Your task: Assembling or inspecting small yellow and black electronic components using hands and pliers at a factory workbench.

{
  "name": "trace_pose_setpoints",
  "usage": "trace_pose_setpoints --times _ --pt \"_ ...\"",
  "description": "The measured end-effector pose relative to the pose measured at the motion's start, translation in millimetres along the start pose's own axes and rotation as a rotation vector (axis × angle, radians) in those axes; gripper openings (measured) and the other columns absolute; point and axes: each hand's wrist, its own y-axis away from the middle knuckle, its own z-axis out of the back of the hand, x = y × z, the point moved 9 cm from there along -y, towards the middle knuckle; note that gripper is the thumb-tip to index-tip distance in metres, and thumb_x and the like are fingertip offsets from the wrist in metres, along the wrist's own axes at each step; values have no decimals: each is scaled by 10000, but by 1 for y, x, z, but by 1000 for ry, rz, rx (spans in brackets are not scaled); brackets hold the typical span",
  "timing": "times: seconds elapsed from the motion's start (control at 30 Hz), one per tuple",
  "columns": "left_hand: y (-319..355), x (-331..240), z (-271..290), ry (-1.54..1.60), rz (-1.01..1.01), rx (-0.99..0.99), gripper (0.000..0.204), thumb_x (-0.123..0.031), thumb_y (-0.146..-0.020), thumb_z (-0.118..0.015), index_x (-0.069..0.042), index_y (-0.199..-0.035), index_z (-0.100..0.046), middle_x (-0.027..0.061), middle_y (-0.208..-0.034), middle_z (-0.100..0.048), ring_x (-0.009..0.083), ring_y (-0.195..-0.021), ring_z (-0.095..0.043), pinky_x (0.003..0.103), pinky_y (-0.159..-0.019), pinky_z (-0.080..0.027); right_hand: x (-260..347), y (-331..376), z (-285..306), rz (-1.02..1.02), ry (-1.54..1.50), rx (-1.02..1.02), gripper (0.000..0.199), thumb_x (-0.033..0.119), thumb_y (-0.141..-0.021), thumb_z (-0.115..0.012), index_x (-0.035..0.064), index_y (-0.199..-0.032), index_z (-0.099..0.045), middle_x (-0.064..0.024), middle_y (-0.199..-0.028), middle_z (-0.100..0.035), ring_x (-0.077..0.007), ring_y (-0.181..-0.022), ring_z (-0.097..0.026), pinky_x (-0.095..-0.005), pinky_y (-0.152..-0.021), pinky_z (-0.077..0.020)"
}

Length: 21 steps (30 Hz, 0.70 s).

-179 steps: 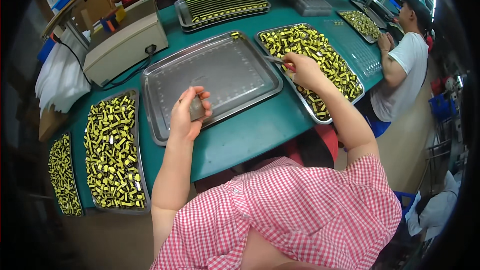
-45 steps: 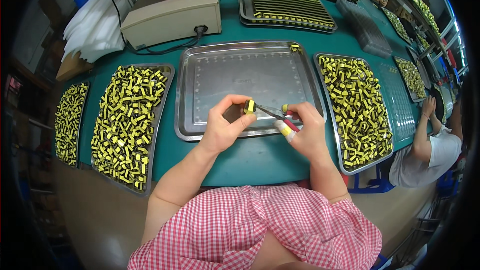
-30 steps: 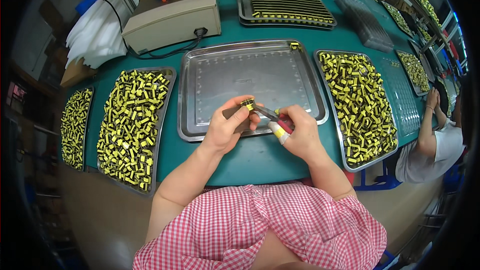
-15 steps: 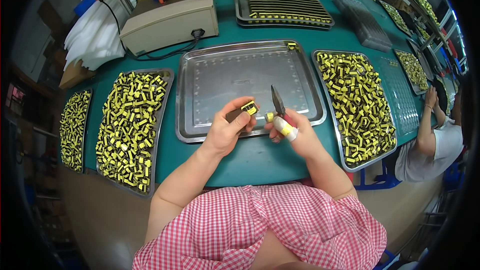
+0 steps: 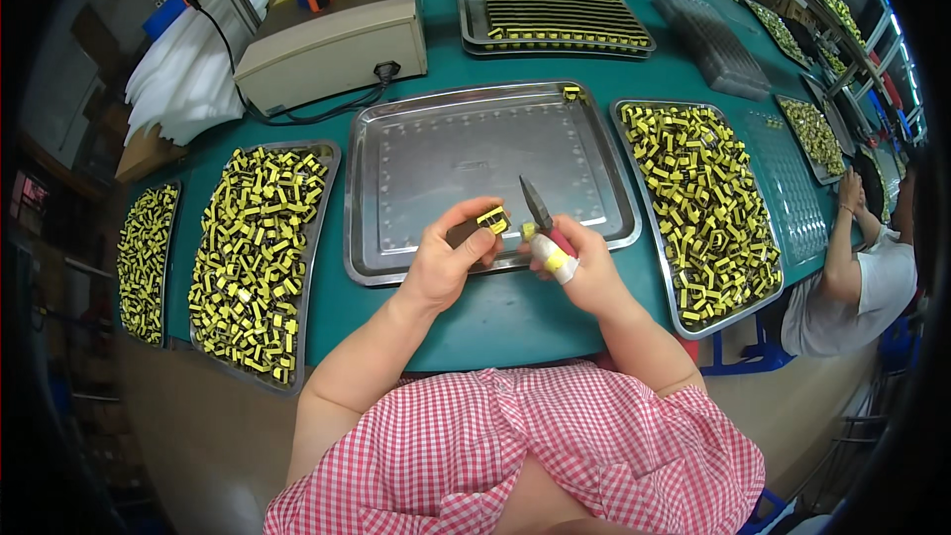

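The right hand [image 5: 580, 263] has turned its cutters [image 5: 536, 204] since half a second ago: the blades lay across toward the part a second back, and now they point up and away, over the middle tray [image 5: 396, 139], clear of the work. That reads as one pass on the part finished, with the tool lifted off. The left hand [image 5: 451, 256] has hardly moved; its fingers are closed on a small yellow part [image 5: 492, 219], pinched between thumb and forefinger at the tray's near rim. The right hand is closed round the red handles, with a taped finger showing yellow and white beneath them.

Both forearms come up from the lower edge and meet over the front of the green worktop [image 5: 495, 307], wrists close together, hands nearly touching. A single yellow part [image 5: 571, 92] sits in the middle tray's far corner. Heaped trays of like parts lie left [image 5: 260, 253] and right [image 5: 698, 203].
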Motion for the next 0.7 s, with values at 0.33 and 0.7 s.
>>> trace_pose_setpoints --times 0.33,0.7 --pt "2 2 -11 -130 -38 19 409 -193 -844 -576 -7 -1193 -469 92 -1104 -513 183 -926 -535 295 -801 -451 -16 4 -36 -304 -899 257 339 303 -866 -535 -5 -1007 -542 -76 -768 -586 -134 -649 -551 -265 -567 -459" --pt "4 -14 -27 -419 -194 145 422 -218 -847 -572 11 -1187 -477 102 -1139 -471 189 -982 -515 306 -828 -433 -16 4 -40 -323 -1129 318 288 224 -830 -595 19 -1021 -529 -65 -843 -578 -138 -690 -561 -282 -577 -463"
